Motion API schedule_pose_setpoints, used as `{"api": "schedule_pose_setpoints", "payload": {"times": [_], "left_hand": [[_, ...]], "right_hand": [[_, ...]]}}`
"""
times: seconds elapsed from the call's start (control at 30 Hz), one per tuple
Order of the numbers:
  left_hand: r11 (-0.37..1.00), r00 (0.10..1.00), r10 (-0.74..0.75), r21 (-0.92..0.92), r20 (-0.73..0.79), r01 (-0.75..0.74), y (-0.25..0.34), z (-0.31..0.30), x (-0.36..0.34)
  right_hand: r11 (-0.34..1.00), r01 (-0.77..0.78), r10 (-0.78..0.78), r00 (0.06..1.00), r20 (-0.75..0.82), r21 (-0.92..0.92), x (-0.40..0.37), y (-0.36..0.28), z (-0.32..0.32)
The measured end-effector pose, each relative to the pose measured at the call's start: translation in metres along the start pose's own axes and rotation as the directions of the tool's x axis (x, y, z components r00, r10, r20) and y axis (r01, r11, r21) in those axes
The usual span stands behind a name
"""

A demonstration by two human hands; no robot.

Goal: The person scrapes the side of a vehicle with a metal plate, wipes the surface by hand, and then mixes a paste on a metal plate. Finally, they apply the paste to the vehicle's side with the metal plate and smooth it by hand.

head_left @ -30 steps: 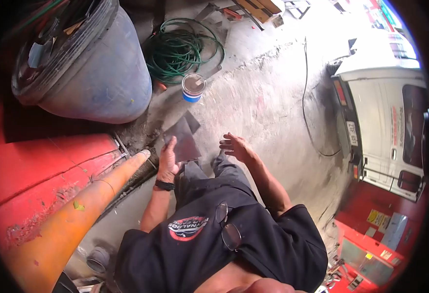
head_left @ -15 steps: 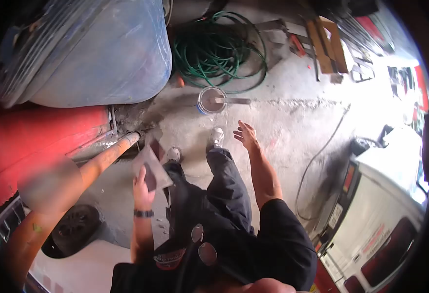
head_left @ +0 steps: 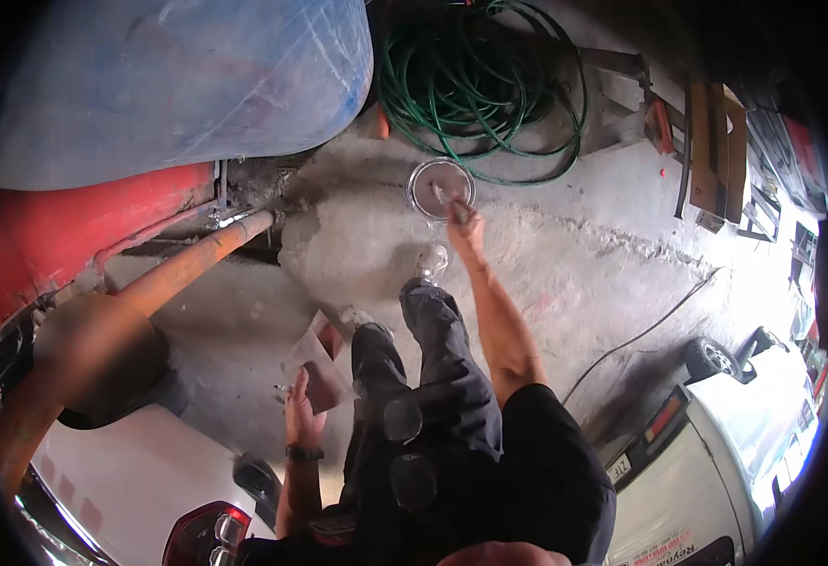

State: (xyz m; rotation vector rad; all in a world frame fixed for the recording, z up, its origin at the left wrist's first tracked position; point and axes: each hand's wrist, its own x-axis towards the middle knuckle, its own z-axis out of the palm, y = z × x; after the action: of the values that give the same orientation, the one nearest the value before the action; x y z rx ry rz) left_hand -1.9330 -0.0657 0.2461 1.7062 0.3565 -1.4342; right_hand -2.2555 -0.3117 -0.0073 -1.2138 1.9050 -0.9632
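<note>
My left hand (head_left: 302, 417) grips a flat, brownish-grey rectangular board (head_left: 325, 379) beside my left leg, with the thumb lying over its face. My right hand (head_left: 468, 231) is closed around the handle of a putty knife (head_left: 440, 192). The knife's blade end is in an open round can (head_left: 414, 201) of brownish-grey paste, which stands on the floor ahead of my feet. My fingers hide most of the handle.
A coiled green hose (head_left: 489, 85) lies beyond the can. An orange pole (head_left: 201, 264) slants in at left, near red bodywork (head_left: 74, 226) and a blue-grey covered bulk (head_left: 206, 75). White vehicles (head_left: 140, 481) stand on both sides. A thin cable (head_left: 635, 340) crosses the floor at right.
My right hand has moved from open beside the can to closed on the putty knife's handle. The board in my left hand has shifted lower in the picture, and the view has turned somewhat.
</note>
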Motion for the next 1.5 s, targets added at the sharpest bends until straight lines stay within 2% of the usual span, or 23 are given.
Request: {"api": "schedule_pose_setpoints", "payload": {"times": [0.1, 0.13, 0.17, 0.2, 0.3, 0.33, 0.4, 0.43, 0.5, 0.57, 0.67, 0.7, 0.83, 0.87, 0.93, 0.97, 1.07, 1.13, 1.17, 1.27, 1.37, 1.43, 1.5], "left_hand": [[0.999, 0.996, 0.0, 0.041, -0.086, 0.003, 0.008, 0.028, 0.012], [0.998, 0.992, 0.0, 0.057, -0.129, 0.007, 0.012, 0.038, 0.019], [0.997, 0.998, 0.008, 0.078, -0.06, -0.003, 0.006, 0.03, 0.041], [0.996, 0.996, -0.005, 0.088, -0.087, 0.013, 0.003, 0.027, 0.067], [0.746, 0.935, 0.249, 0.565, 0.252, -0.351, -0.016, 0.008, 0.136], [0.605, 0.882, 0.301, 0.642, 0.363, -0.471, -0.02, 0.012, 0.151], [0.816, 0.936, 0.269, 0.462, 0.227, -0.346, -0.001, 0.058, 0.158], [0.929, 0.961, 0.211, 0.27, 0.177, -0.253, 0.015, 0.086, 0.148], [0.986, 0.97, 0.157, 0.032, 0.188, -0.166, 0.027, 0.114, 0.156], [0.98, 0.939, 0.198, -0.034, 0.281, -0.196, 0.023, 0.128, 0.179], [0.973, 0.918, 0.224, -0.029, 0.327, -0.227, 0.023, 0.157, 0.188], [0.948, 0.927, 0.29, 0.06, 0.237, -0.313, 0.02, 0.171, 0.185], [0.838, 0.871, 0.401, 0.272, 0.283, -0.474, 0.009, 0.209, 0.199], [0.831, 0.871, 0.368, 0.304, 0.326, -0.466, 0.01, 0.217, 0.199], [0.813, 0.864, 0.296, 0.366, 0.408, -0.452, 0.011, 0.234, 0.2], [0.806, 0.785, 0.444, 0.19, 0.433, -0.561, 0.007, 0.263, 0.181], [0.838, 0.802, 0.35, 0.221, 0.485, -0.499, -0.001, 0.29, 0.194], [0.838, 0.768, 0.395, 0.145, 0.504, -0.526, -0.006, 0.31, 0.187], [0.836, 0.751, 0.417, 0.108, 0.512, -0.538, -0.004, 0.32, 0.175], [0.878, 0.799, 0.133, 0.305, 0.586, -0.369, 0.02, 0.331, 0.124], [0.885, 0.614, 0.032, 0.263, 0.789, -0.384, 0.034, 0.337, 0.109], [0.918, 0.619, 0.023, 0.229, 0.785, -0.324, 0.045, 0.341, 0.093], [0.944, 0.622, -0.047, 0.238, 0.782, -0.228, 0.049, 0.344, 0.095]], "right_hand": [[0.949, -0.297, 0.29, 0.954, 0.079, 0.105, -0.014, 0.002, 0.018], [0.855, -0.364, 0.352, 0.93, 0.104, 0.37, -0.013, 0.012, 0.017], [0.688, -0.406, 0.403, 0.903, 0.149, 0.601, -0.012, 0.027, 0.008], [0.466, -0.421, 0.438, 0.874, 0.211, 0.778, -0.01, 0.039, -0.003], [0.336, -0.476, 0.509, 0.818, 0.268, 0.813, -0.025, 0.043, -0.059], [0.345, -0.459, 0.485, 0.834, 0.263, 0.819, -0.035, 0.039, -0.073], [0.357, -0.424, 0.438, 0.863, 0.252, 0.832, -0.055, 0.035, -0.101], [0.358, -0.4, 0.419, 0.876, 0.238, 0.844, -0.061, 0.035, -0.111], [0.352, -0.351, 0.385, 0.899, 0.208, 0.867, -0.074, 0.036, -0.129], [0.398, -0.346, 0.349, 0.914, 0.208, 0.85, -0.083, 0.023, -0.15], [0.458, -0.32, 0.305, 0.933, 0.192, 0.829, -0.09, -0.013, -0.187], [0.473, -0.311, 0.294, 0.938, 0.185, 0.824, -0.093, -0.027, -0.199], [0.544, -0.269, 0.271, 0.953, 0.137, 0.795, -0.099, -0.077, -0.248], [0.535, -0.263, 0.277, 0.952, 0.127, 0.803, -0.099, -0.085, -0.261], [0.675, -0.218, 0.268, 0.963, 0.041, 0.705, -0.101, -0.105, -0.285], [0.638, -0.175, 0.221, 0.974, 0.039, 0.75, -0.103, -0.121, -0.303], [0.612, -0.105, 0.152, 0.988, 0.014, 0.784, -0.113, -0.15, -0.334], [0.663, -0.067, 0.138, 0.99, -0.035, 0.746, -0.117, -0.162, -0.346], [0.591, -0.072, 0.102, 0.995, 0.014, 0.804, -0.119, -0.161, -0.35], [0.586, -0.127, 0.137, 0.989, 0.056, 0.801, -0.12, -0.161, -0.347], [0.583, -0.172, 0.214, 0.975, 0.054, 0.794, -0.12, -0.152, -0.33], [0.574, -0.175, 0.229, 0.972, 0.048, 0.8, -0.124, -0.147, -0.319], [0.68, -0.076, 0.142, 0.989, -0.03, 0.729, -0.137, -0.148, -0.307]]}}
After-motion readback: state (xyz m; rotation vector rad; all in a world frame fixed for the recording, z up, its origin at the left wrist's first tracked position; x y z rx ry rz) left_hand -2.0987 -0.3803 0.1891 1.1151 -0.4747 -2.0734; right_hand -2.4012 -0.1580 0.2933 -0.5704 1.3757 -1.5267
